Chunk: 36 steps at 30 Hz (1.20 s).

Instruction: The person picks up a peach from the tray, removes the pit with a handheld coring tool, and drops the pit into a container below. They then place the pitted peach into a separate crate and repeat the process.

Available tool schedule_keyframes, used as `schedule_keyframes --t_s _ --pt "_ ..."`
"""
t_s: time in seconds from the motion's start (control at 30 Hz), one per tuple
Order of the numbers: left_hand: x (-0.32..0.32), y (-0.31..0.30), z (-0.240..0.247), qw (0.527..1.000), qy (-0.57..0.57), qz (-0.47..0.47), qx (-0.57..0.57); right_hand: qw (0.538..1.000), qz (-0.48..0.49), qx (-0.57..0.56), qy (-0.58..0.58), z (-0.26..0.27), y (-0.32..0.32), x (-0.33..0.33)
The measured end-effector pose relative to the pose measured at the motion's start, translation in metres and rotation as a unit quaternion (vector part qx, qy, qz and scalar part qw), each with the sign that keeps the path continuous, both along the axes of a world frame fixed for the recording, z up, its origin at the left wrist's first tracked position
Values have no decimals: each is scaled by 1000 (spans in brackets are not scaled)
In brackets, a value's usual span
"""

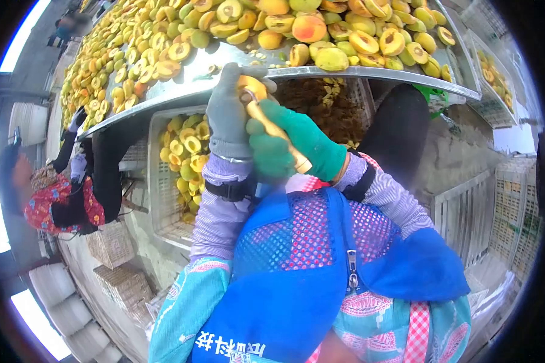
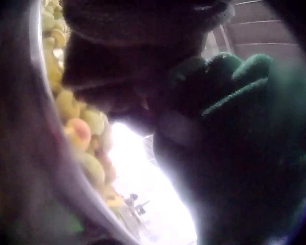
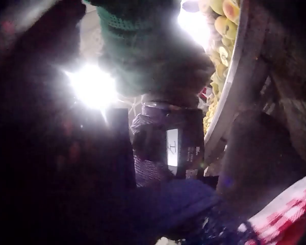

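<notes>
My left hand (image 1: pixel 229 112), in a grey glove, holds an orange-yellow peach (image 1: pixel 255 86) near the metal table's front edge. In my right hand (image 1: pixel 300 140), in a green glove, is a pitting tool with a light wooden handle (image 1: pixel 275 128). Its curved dark metal end meets the fruit, and the handle's butt sticks out below the fingers. The left wrist view shows the green glove (image 2: pixel 245 122) close up beside a dark gloved shape, with fruit and tool hidden in shadow. A green glove (image 3: pixel 148 46) also appears in the dim right wrist view.
Halved and whole peaches (image 1: pixel 345 36) are heaped on the metal table (image 1: pixel 194 63). Beneath its edge stand a crate (image 1: pixel 157 163) of fruit halves and another holding brown pits (image 1: pixel 321 112). Another person (image 1: pixel 66 199) sits at left. Stacked baskets (image 1: pixel 118 260) and crates (image 1: pixel 515 212) flank my seat.
</notes>
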State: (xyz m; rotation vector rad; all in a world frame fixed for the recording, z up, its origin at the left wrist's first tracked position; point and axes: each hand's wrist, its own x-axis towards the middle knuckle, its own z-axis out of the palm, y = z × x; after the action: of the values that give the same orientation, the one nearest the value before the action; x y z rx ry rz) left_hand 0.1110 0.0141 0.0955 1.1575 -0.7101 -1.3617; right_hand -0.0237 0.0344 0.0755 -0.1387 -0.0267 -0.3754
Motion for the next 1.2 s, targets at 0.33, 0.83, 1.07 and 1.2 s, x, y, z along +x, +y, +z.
schedule_keyframes --t_s 0.33,0.83,1.07,1.2 --pt "117 2 -6 754 -652 -15 77 932 -137 96 322 -114 1 -58" --pt "27 -84 4 977 31 -210 30 509 -411 -497 569 -6 -34 -40" --pt "-13 -43 -9 987 -107 -86 -89 361 -382 -632 570 -22 -26 -20" --pt "-29 -38 -10 992 -79 -24 -99 330 -386 -626 591 -27 -19 -14"
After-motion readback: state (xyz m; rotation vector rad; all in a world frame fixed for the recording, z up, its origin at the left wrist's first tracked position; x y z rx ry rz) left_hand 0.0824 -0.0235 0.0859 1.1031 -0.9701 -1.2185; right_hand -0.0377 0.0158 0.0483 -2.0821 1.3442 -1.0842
